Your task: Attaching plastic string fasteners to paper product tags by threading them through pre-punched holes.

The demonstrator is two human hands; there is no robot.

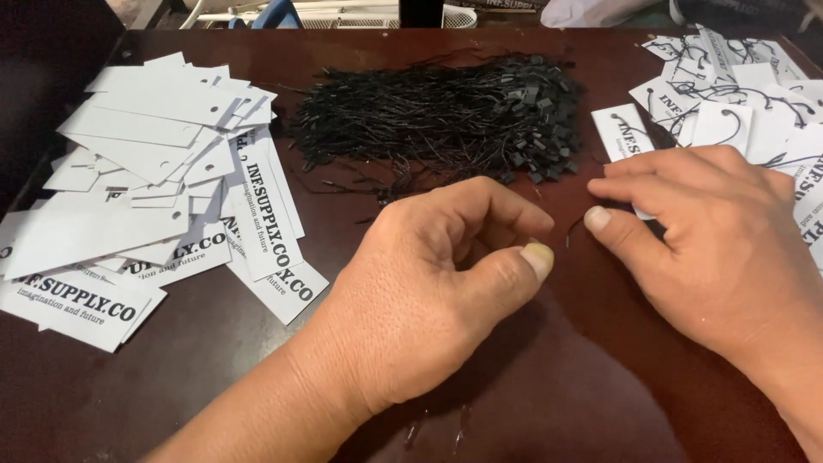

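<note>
While the left hand (429,291) curls loosely with thumb near its fingertips, gripping nothing I can make out, the right hand (720,231) rests flat with its fingers on a white tag (624,131) and perhaps a thin black string beside the thumb. Just beyond both hands lies the heap of black strings (446,116). Left of that heap sit unstrung tags (154,197); right of it, strung ones (737,86). Pinching one string cleanly would help avoid tangles.
</note>
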